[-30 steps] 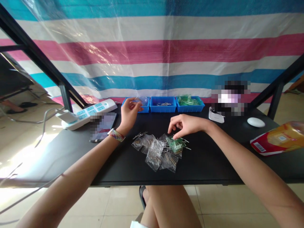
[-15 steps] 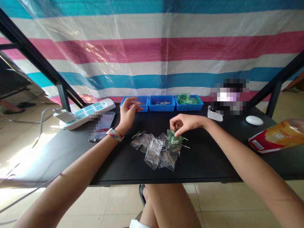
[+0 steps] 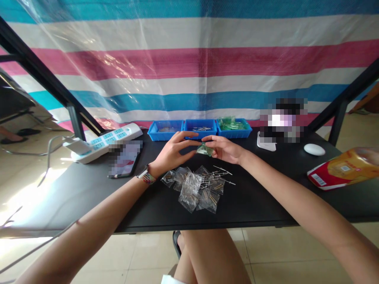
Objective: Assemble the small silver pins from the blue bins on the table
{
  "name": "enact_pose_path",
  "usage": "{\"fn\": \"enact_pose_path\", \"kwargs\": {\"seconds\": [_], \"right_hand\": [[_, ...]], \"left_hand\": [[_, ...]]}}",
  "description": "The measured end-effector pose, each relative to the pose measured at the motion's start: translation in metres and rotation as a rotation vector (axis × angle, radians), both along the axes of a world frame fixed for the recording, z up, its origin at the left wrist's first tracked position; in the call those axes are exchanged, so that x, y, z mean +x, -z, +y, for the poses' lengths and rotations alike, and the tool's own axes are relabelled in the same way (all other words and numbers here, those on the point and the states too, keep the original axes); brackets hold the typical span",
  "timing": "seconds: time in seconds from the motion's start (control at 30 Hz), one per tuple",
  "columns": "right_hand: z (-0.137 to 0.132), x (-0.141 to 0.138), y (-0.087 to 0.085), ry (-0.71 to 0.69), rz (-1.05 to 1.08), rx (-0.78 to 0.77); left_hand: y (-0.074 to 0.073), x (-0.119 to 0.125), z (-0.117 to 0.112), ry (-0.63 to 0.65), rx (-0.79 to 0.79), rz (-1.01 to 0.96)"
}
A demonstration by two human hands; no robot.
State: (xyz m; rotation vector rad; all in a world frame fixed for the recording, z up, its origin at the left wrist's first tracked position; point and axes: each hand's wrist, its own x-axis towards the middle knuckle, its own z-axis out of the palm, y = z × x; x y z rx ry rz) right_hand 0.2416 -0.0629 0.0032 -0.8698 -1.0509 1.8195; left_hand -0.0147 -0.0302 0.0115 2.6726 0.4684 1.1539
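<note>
Right hand [image 3: 227, 150] fingers pinch the green plastic bag [image 3: 203, 149] | left hand [image 3: 171, 153] fingers spread beside it, contact unclear | clear bags [image 3: 192, 189], metal rivets [image 3: 211, 180] nearer

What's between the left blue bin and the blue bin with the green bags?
The head view shows a middle blue bin between the left blue bin and the right blue bin, with thin metal pins inside.

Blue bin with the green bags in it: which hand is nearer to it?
Right. The right hand is just in front of the bin; the left hand is farther left, in front of the other two bins.
</note>
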Motion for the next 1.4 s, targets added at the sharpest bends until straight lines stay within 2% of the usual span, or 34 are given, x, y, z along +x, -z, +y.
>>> {"fn": "enact_pose_path", "kwargs": {"seconds": [0.13, 0.3, 0.47, 0.57, 0.67, 0.8, 0.9, 0.97, 1.07, 1.13, 1.23, 1.33, 1.4], "right_hand": [[-0.004, -0.007, 0.002, -0.027, 0.032, 0.015], [-0.012, -0.014, -0.001, -0.133, -0.045, 0.101], [-0.017, -0.019, -0.002, -0.113, -0.078, 0.194], [-0.017, -0.022, 0.000, -0.084, -0.139, 0.249], [-0.014, -0.022, 0.005, 0.003, -0.174, 0.262], [-0.007, -0.019, 0.009, 0.061, -0.099, 0.176], [-0.005, -0.015, 0.008, 0.041, -0.051, 0.122], [-0.006, -0.015, 0.005, 0.002, -0.051, 0.095], [-0.008, -0.016, 0.002, -0.035, -0.079, 0.068], [-0.010, -0.017, 0.001, 0.016, -0.097, 0.099], [-0.012, -0.020, 0.000, 0.188, -0.128, 0.231], [-0.014, -0.025, 0.000, 0.321, -0.189, 0.384], [-0.016, -0.029, 0.000, 0.357, -0.200, 0.435]], "left_hand": [[-0.001, 0.002, -0.001, 0.028, -0.056, -0.029], [0.003, 0.002, -0.001, -0.105, -0.251, -0.088], [0.004, 0.002, 0.000, -0.113, -0.432, -0.090], [0.002, 0.001, 0.000, -0.101, -0.457, -0.083], [0.000, -0.001, -0.001, -0.064, -0.418, -0.020], [0.002, -0.003, -0.001, -0.034, -0.270, -0.046], [0.003, -0.002, -0.001, -0.066, -0.076, -0.042], [0.001, -0.001, -0.001, -0.039, 0.017, -0.002], [0.000, 0.000, -0.001, -0.016, 0.022, -0.024], [0.001, 0.001, 0.000, -0.061, -0.046, -0.082], [0.004, 0.001, 0.002, -0.140, -0.179, -0.146], [0.007, 0.002, 0.003, -0.142, -0.318, -0.144], [0.007, 0.003, 0.002, -0.115, -0.389, -0.138]]}}
